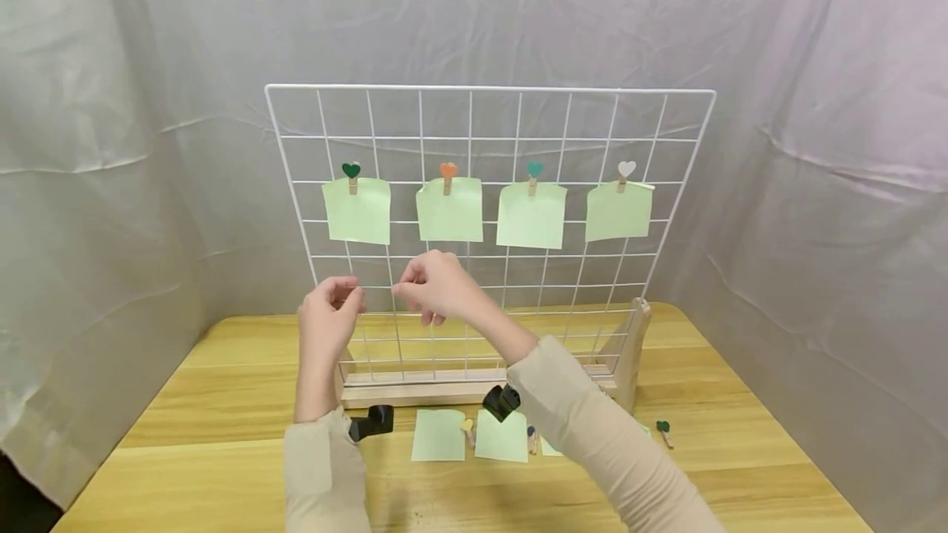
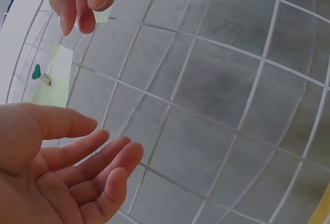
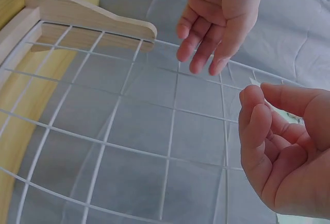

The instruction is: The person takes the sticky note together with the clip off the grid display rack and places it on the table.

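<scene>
A white wire grid [image 1: 489,89] stands upright in front of both hands. My left hand [image 1: 326,323] is raised near its left side, fingers loosely bent with nothing between them. Just to the right, my right hand [image 1: 439,286] hangs before the grid, its thumb near the bent index finger and no object in it. Above the hands, four-sided green paper notes hang in a row: one under a dark green heart clothespin [image 1: 351,171], then an orange heart clothespin [image 1: 448,171], a teal heart clothespin [image 1: 534,170] and a white heart clothespin [image 1: 626,169].
A wooden base [image 1: 415,395] supports the grid on the wooden table [image 1: 192,467]. In front lie more green notes [image 1: 437,438], a yellow heart clothespin [image 1: 468,426], a blue one [image 1: 531,433] and a dark green one [image 1: 663,430]. Grey cloth [image 1: 222,39] surrounds the table.
</scene>
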A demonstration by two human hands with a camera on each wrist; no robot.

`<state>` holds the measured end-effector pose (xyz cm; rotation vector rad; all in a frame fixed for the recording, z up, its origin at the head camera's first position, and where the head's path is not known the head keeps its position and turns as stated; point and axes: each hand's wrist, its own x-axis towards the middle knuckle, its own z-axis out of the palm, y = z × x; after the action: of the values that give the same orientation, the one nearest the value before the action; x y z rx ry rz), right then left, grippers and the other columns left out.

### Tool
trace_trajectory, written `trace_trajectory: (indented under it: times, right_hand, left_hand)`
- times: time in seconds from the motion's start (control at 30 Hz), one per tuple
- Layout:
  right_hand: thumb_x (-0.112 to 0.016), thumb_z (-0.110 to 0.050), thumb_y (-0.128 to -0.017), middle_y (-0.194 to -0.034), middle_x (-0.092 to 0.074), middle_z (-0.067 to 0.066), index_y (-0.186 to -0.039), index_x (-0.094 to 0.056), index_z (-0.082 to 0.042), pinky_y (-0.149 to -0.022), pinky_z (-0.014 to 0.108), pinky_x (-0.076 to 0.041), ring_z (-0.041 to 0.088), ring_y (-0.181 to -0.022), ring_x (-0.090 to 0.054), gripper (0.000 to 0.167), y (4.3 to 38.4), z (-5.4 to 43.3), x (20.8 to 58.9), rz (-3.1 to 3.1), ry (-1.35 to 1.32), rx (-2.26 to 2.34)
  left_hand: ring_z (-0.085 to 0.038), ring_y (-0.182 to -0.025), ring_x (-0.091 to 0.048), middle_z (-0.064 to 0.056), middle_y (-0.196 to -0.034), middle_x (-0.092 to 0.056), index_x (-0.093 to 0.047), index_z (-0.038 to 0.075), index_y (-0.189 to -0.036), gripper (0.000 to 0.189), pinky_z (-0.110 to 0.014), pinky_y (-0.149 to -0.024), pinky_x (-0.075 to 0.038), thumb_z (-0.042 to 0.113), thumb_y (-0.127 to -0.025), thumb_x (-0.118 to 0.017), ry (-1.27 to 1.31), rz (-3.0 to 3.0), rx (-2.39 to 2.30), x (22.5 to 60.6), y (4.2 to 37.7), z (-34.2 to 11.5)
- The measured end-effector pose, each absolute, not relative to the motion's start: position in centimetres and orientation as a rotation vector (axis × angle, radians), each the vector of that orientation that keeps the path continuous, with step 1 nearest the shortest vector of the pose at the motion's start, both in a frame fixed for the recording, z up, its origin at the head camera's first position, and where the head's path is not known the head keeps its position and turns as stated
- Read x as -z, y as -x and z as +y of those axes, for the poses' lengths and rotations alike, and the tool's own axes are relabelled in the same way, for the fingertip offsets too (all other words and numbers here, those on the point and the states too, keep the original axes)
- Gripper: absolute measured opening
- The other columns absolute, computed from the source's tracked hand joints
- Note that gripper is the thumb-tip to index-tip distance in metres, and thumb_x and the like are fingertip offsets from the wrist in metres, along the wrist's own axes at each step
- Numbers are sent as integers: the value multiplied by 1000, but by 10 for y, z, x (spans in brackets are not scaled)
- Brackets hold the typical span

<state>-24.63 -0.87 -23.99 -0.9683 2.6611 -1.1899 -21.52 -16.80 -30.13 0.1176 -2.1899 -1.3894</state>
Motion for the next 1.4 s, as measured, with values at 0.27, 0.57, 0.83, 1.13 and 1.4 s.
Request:
trace_trajectory:
  times: [0.27,0.57,0.83,1.13,1.4]
  right_hand:
    - [-57,-15,-87,-57,-56,6,-79,-61,-3,-38,27,-45,15,-38,-50,15,252,-10,229,2647,992,1206]
    - [-57,-14,-88,-59,-55,7,-82,-59,0,-39,28,-45,23,-43,-56,16,260,-12,215,2637,1025,1261]
    - [-56,-15,-88,-62,-57,10,-87,-59,2,-41,30,-47,27,-46,-57,17,262,-15,198,2650,1033,1327]
    - [-55,-16,-89,-60,-59,10,-89,-59,-2,-42,28,-47,25,-44,-56,14,263,-22,178,2754,1095,1339]
    - [-55,-18,-89,-59,-58,8,-95,-57,-5,-42,27,-46,19,-39,-52,15,265,-29,167,2818,1064,1330]
  left_hand:
    - [-11,-74,-57,-17,-101,-60,-50,-2,-117,31,-14,-60,-43,7,-87,-50,-175,-2019,1506,289,220,-168]
    - [-11,-82,-53,-15,-105,-57,-47,-4,-119,33,-14,-67,-44,4,-87,-50,-139,-1906,1635,281,220,-167]
    - [-4,-72,-57,-16,-103,-55,-42,-4,-121,32,-16,-65,-47,1,-90,-47,-85,-1760,1790,275,220,-164]
    - [-8,-74,-58,-16,-102,-53,-44,-4,-119,31,-18,-67,-47,0,-89,-48,-70,-1681,1829,270,223,-162]
    - [-9,-72,-53,-7,-90,-51,-49,-7,-111,25,-14,-61,-45,-1,-87,-49,-113,-1618,1784,267,226,-161]
